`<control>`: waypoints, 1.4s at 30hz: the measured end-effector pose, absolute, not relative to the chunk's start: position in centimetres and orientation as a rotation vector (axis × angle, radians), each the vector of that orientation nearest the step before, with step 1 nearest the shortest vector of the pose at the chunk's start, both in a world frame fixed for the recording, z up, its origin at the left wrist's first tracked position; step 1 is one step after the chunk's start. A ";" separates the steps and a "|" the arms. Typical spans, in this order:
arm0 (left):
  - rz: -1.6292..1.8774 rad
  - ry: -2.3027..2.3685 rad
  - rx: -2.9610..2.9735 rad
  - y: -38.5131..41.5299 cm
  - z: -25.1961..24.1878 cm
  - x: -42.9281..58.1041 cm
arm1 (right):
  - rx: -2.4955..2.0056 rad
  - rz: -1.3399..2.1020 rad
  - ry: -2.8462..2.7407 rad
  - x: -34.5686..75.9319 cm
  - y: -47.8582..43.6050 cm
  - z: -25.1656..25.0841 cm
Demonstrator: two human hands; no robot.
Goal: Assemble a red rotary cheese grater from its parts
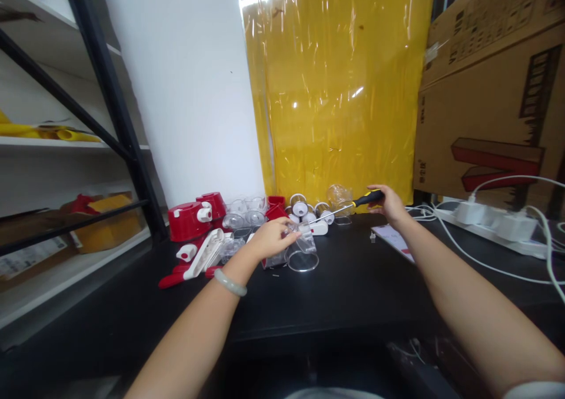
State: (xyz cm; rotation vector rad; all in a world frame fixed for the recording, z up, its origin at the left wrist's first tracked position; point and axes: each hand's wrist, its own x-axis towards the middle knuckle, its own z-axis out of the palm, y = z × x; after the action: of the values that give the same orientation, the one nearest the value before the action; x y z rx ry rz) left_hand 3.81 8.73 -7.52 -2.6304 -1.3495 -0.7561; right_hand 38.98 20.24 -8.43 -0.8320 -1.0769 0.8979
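Note:
My right hand (389,205) is closed around the black and yellow handle of a screwdriver (368,198). Its long metal shaft slants down and left to a clear plastic container (308,243). The fingers of my left hand (274,238) are closed on that container, whose round rim lies toward me on the black table. Where exactly the screwdriver's tip meets the plastic is too small to tell. Just beyond my left hand are a white piece with a red mark (320,228) and several white and metallic cylinders (299,205).
Red housings (189,222), white and red handle parts (207,253) and clear cups (238,206) crowd the table's left and back. A phone-like flat panel (392,240) lies at right, near a power strip (503,231) with white cables. A cardboard box (485,110) stands behind.

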 end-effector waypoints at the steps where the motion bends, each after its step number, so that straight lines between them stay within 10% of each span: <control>1: -0.758 -1.355 -2.626 8.7 -7.5 3.8 | -0.818 0.915 -1.078 39.1 20.2 -8.4; 42: -0.748 -1.299 -2.641 8.7 -7.4 4.0 | -0.833 0.992 -1.064 39.2 20.5 -8.8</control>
State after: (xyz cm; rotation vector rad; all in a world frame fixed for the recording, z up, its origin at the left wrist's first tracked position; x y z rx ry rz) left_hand 3.99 8.74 -7.40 -2.6410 -1.2985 -0.7480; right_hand 39.21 20.53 -8.84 -0.8330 -1.0643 0.9922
